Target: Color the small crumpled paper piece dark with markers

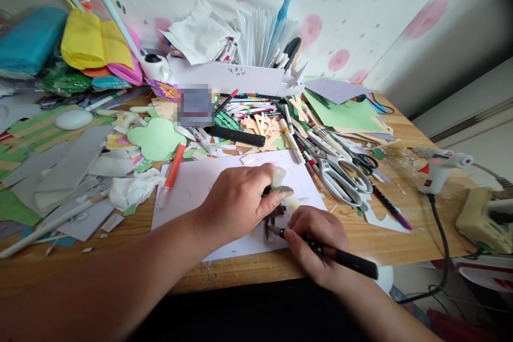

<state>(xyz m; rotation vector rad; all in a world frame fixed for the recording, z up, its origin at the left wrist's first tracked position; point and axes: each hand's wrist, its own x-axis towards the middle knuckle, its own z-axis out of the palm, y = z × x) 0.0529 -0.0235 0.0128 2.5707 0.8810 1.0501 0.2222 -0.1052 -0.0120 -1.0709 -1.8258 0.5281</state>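
Note:
My left hand [240, 200] is closed above a white sheet of paper [192, 197], thumb and index finger pinching a small object with a translucent whitish end [278, 176]. The rest of that object is hidden by the fingers, and the thumb tip has a dark stain. My right hand [318, 240] grips a black marker pen [355, 263], its light tip pointing left. That tip meets or hovers just over a dark brown-black patch [276, 218] beneath my left hand; I cannot tell whether it is ink or a separate piece. Yellowish smudges mark the paper nearby.
Silver-handled scissors [340, 176] lie right of the sheet, beside many pens. A hot glue gun [438, 171] with a cable stands at the right edge. An orange-red pen [175, 168] crosses the sheet's left edge. Paper scraps [72, 165] cover the left; a white box [228, 76] stands behind.

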